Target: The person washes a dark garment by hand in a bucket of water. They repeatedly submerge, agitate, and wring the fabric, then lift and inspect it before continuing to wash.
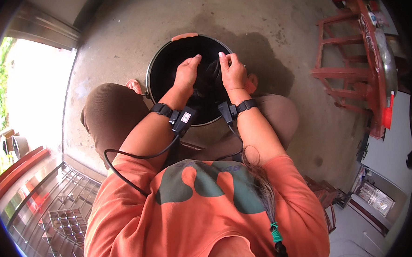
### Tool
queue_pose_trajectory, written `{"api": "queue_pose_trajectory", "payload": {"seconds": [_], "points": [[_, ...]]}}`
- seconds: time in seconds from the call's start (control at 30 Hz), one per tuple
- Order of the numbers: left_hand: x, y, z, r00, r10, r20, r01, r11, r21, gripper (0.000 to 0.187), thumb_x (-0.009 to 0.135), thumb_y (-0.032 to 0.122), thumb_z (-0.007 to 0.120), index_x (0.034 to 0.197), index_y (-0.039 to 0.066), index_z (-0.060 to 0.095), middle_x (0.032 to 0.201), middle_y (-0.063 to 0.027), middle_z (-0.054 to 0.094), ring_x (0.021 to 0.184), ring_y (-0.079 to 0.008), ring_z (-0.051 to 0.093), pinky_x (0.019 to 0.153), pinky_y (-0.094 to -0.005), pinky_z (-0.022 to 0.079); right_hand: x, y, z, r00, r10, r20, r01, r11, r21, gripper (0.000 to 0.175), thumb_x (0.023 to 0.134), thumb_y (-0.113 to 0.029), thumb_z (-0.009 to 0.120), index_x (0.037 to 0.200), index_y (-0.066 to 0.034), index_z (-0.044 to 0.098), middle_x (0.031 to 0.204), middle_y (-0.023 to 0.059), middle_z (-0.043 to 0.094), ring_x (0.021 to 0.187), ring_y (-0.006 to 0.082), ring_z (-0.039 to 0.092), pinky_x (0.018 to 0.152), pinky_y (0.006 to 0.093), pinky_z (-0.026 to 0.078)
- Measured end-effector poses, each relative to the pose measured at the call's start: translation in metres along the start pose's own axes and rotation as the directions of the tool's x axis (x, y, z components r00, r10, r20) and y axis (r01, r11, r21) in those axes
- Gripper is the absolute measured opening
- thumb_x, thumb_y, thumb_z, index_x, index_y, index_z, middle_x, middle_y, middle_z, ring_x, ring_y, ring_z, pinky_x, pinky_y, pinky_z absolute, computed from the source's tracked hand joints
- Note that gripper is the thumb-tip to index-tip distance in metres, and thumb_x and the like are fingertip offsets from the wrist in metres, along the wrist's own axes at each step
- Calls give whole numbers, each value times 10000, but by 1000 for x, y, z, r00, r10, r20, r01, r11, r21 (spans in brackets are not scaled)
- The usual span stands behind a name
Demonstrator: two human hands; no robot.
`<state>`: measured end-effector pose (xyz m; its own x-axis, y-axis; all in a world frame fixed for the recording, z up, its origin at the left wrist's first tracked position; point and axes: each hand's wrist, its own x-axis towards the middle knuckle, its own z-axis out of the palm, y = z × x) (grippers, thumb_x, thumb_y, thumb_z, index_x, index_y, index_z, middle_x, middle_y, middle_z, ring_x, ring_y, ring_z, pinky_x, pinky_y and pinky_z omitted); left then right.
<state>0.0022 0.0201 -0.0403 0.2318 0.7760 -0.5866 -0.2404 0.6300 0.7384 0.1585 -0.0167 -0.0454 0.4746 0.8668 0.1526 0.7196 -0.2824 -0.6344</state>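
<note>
A round black bucket [160, 64] with a metal rim stands on the floor between my knees; its handle has an orange grip [184, 36]. Both hands are over its opening, apart from each other. My left hand [187, 73] is on the left, thumb and fingers pinched together; whether it holds dark material cannot be told against the black inside. At the right, my right hand [233, 70] has curled fingers closed on a dark, limp cloth-like item [214, 69], whose folds hang beside it. Deeper in the bucket, the contents are too dark to make out.
A wet patch [270, 60] darkens the concrete floor right of the bucket. Red wooden furniture [343, 73] stands at the right. A bright doorway [43, 91] and a metal lattice gate [53, 206] are at the left. A cable [137, 156] loops from my left wrist device.
</note>
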Motion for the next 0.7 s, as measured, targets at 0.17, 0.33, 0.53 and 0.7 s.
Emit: {"api": "queue_pose_trajectory", "payload": {"seconds": [0.17,0.33,0.53,0.7], "points": [[0,-4,-4,958,167,234,-197,974,112,230,913,303,687,946,78,653,781,60,527,789,-53,489,725,-199,400,-4,-7,-3,998,58,-14,-58,998,1,516,924,-556,529,763,-71,605,739,167,656,711,407,626,631,475,489],[-6,-8,3,951,176,255,-246,928,279,423,760,308,842,1085,111,657,934,9,522,846,-95,502,737,-225,432,-3,-14,-5,993,84,78,-87,995,44,562,885,-594,561,770,-47,619,748,188,657,721,418,625,626,478,489],[-4,-11,5,954,199,226,-263,916,304,339,828,325,781,1036,90,652,892,24,532,843,-81,491,744,-223,421,-8,-12,-1,995,-36,98,40,998,-40,545,842,-588,624,762,-50,604,725,200,633,703,422,614,593,481,482],[2,-19,6,943,231,238,-276,944,179,223,918,291,684,991,84,649,883,39,554,850,-63,482,778,-211,398,-12,-9,4,992,-107,73,110,993,-34,545,839,-597,619,792,-54,598,711,201,622,709,431,606,593,492,476]]}}
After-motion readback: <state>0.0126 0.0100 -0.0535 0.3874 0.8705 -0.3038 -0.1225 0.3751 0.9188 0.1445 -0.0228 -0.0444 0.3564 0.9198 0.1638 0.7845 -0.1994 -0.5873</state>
